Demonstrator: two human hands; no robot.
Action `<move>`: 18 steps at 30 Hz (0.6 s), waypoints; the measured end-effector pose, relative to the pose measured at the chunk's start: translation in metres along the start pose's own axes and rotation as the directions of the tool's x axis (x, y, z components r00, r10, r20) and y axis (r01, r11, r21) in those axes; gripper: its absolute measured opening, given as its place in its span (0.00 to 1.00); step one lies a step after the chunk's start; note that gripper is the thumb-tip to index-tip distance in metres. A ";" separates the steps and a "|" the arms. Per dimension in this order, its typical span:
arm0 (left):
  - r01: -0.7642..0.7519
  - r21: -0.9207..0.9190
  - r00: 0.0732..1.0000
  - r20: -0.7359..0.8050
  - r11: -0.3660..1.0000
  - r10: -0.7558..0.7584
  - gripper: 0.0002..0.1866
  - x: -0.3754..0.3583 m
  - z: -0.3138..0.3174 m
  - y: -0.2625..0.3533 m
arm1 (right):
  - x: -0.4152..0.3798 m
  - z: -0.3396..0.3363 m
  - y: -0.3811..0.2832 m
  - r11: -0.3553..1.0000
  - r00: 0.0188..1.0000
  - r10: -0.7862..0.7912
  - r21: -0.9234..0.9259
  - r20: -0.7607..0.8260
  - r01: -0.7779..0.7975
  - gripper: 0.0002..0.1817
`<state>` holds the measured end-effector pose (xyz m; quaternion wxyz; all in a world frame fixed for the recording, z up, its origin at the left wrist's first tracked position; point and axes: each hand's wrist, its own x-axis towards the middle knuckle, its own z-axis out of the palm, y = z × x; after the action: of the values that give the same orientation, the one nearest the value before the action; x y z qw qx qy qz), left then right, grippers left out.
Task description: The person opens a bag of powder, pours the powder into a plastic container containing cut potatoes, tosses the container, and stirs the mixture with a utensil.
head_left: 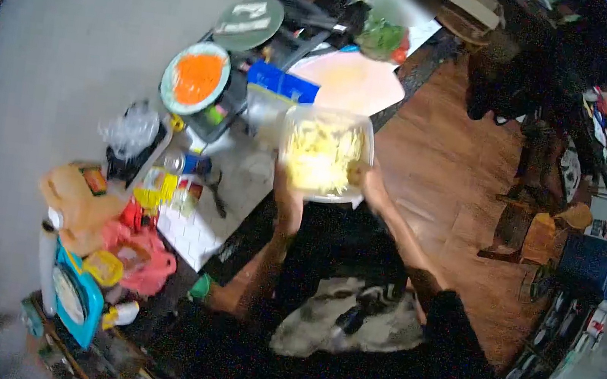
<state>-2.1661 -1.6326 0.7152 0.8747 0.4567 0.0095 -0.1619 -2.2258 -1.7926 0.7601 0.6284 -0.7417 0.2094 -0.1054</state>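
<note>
A square, clear plastic container (291,120) is held up in front of me, over the counter's edge. Pale yellow shreds (323,154) fill it; glare hides whether they are cheese or a vegetable. My left hand (289,195) grips its near left side, fingers mostly hidden behind it. On the right side, my right hand (367,182) is closed around the rim and wall. Just beyond the container lie a pink cutting board (367,83) and a blue packet (283,82).
Left of the board are a plate of orange shreds (197,77) and a green plate (249,23) with white strips. Leafy greens (382,35) lie at the back. An orange jug (80,198), a red bag (145,257) and a can (184,164) crowd the counter's left. Wooden floor (437,161) extends rightward.
</note>
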 end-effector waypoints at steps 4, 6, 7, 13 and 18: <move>0.042 0.161 0.989 0.135 0.986 -0.065 0.26 -0.018 0.021 0.003 | -0.030 -0.024 -0.029 0.951 0.972 0.217 0.246 -0.089 -0.190 0.31; 0.232 0.013 0.970 0.078 0.973 -0.232 0.26 -0.015 0.038 -0.016 | -0.031 -0.053 0.016 0.895 0.925 0.378 0.240 0.040 -0.376 0.32; 0.142 0.153 0.985 0.076 0.978 -0.155 0.26 -0.025 0.057 -0.012 | -0.041 -0.060 0.003 0.899 0.944 0.326 0.325 -0.054 -0.292 0.32; 0.108 0.276 0.832 0.501 0.955 -0.239 0.27 -0.051 0.112 -0.063 | -0.101 -0.135 0.009 0.806 0.809 0.438 0.569 -0.392 -0.160 0.13; 0.244 0.250 0.743 0.573 0.937 -0.347 0.31 -0.111 0.211 -0.098 | -0.173 -0.219 0.058 0.891 0.742 0.387 0.428 -0.547 -0.150 0.19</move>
<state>-2.3273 -1.8233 0.7781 0.7544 0.4409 -0.2130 -0.4372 -2.4819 -1.9175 0.7629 0.6566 -0.4999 0.4874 -0.2854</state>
